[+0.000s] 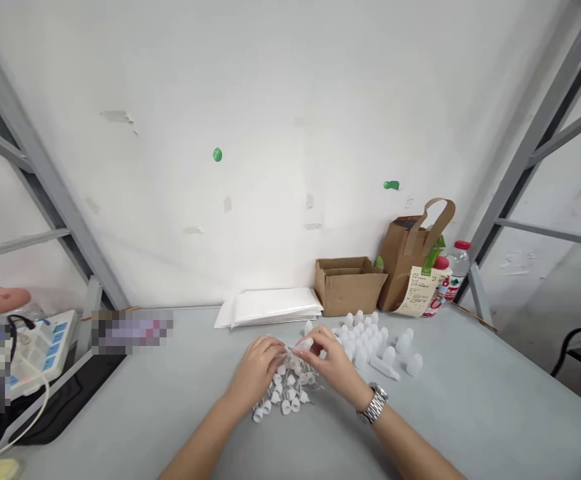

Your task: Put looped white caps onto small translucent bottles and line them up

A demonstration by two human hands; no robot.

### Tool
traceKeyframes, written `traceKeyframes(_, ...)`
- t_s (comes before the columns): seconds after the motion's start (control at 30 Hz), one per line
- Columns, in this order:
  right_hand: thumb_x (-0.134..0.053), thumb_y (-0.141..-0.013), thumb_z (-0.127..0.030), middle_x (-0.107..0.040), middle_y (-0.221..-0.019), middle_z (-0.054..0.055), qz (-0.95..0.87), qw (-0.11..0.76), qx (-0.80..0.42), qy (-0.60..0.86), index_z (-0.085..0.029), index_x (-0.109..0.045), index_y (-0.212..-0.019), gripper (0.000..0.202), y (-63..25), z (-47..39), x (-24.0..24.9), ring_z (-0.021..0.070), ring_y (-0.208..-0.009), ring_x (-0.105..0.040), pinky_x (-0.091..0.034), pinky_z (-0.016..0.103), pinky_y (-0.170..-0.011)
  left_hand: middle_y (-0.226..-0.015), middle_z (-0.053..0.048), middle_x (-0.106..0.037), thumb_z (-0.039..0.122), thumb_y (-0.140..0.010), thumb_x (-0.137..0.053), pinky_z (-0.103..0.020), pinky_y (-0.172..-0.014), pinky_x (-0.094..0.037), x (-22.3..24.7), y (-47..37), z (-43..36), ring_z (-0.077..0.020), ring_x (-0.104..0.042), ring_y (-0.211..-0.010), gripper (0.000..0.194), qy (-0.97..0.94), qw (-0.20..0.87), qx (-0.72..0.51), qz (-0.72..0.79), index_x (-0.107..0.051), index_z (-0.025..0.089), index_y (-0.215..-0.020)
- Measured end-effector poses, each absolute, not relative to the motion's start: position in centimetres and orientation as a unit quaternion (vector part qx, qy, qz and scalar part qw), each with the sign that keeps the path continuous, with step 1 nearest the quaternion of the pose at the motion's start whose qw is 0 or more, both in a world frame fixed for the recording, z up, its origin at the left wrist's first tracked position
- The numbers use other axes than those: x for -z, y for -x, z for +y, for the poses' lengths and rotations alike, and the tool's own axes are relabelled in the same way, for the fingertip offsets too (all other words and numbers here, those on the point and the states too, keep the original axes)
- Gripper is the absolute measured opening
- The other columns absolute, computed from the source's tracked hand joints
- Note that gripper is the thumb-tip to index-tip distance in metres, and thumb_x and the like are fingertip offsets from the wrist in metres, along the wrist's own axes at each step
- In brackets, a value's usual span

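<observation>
My left hand (256, 368) is closed in a pinch over a pile of small white cup-shaped pieces (290, 390), several with thin wire-like strands. A small white piece shows at its fingertips, mostly hidden. Facing it, my right hand (329, 363) pinches a white dome-shaped cap (306, 344) between thumb and fingers. The two sets of fingertips almost meet above the pile, and I cannot tell whether the pieces touch. Right of my right hand stands a cluster of translucent white dome caps (367, 340), with a flat white strip (385, 368) in front.
Against the wall are white flat envelopes (277, 307), an open cardboard box (347, 290), a brown paper bag (403, 260) and a red-capped bottle (459, 263). A power strip (57, 350) with cables lies at the left. Grey metal posts (45, 147) frame the grey table (170, 400).
</observation>
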State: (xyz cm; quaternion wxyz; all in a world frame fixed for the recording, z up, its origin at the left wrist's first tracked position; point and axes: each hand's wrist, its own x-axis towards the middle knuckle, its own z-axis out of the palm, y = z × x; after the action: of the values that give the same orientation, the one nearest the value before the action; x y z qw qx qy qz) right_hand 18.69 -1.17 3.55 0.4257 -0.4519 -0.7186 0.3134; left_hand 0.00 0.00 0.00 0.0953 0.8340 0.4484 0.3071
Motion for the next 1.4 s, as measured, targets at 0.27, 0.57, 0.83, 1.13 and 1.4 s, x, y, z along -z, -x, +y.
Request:
traceKeyframes(0.27,-0.058,-0.071,-0.051,-0.056,-0.067,-0.002,-0.608,0.442,-0.512,0.415,-0.019,-0.051,-0.076,0.033,-17.9,-1.0,-3.1,0.0138,-0.053,-0.057,-0.043,0.026,-0.051,-0.081,-0.004,-0.066,0.029,-0.077,-0.051,-0.036,-0.078,-0.043,-0.3,-0.3,0.0,-0.0214,-0.058,-0.084,0.014,-0.699,0.254,-0.428,0.514,-0.062,0.021,-0.076)
traceKeyframes(0.57,-0.056,-0.077,-0.04,-0.053,-0.067,-0.001,-0.707,0.399,-0.314,0.491,-0.017,-0.063,-0.076,0.025,-17.2,-2.1,-2.5,0.0118,-0.059,-0.044,-0.036,0.023,-0.056,-0.075,-0.004,-0.071,0.038,-0.06,-0.069,-0.028,-0.074,-0.046,-2.3,-0.6,-0.7,-0.0189,-0.064,-0.079,0.035,-0.393,0.574,-0.557,0.454,-0.063,0.017,-0.086)
traceKeyframes(0.83,-0.051,-0.079,-0.043,-0.053,-0.059,-0.002,-0.695,0.382,-0.333,0.509,-0.016,-0.06,-0.072,0.03,-16.3,-2.9,-1.9,0.0111,-0.056,-0.042,-0.033,0.022,-0.052,-0.082,-0.006,-0.072,0.039,-0.059,-0.07,-0.031,-0.078,-0.046,-2.1,-1.2,-1.2,-0.0213,-0.063,-0.084,0.031,-0.404,0.565,-0.55,0.463,-0.067,0.016,-0.079)
traceKeyframes(1.13,-0.051,-0.079,-0.041,-0.055,-0.06,-0.002,-0.687,0.385,-0.362,0.499,-0.017,-0.061,-0.074,0.027,-16.3,-3.0,-1.7,0.0116,-0.056,-0.043,-0.033,0.022,-0.053,-0.08,-0.006,-0.071,0.037,-0.058,-0.069,-0.033,-0.078,-0.046,-2.1,-0.9,-0.9,-0.0221,-0.063,-0.081,0.026,-0.465,0.502,-0.54,0.49,-0.067,0.016,-0.074)
traceKeyframes(1.4,-0.054,-0.078,-0.037,-0.061,-0.067,0.0,-0.671,0.402,-0.369,0.502,-0.017,-0.066,-0.088,0.025,-16.4,-2.8,-1.8,0.0131,-0.059,-0.048,-0.037,0.023,-0.055,-0.084,-0.006,-0.07,0.041,-0.066,-0.063,-0.033,-0.082,-0.044,-2.5,-1.2,-1.3,-0.023,-0.061,-0.088,0.029,-0.504,0.524,-0.502,0.469,-0.068,0.016,-0.079)
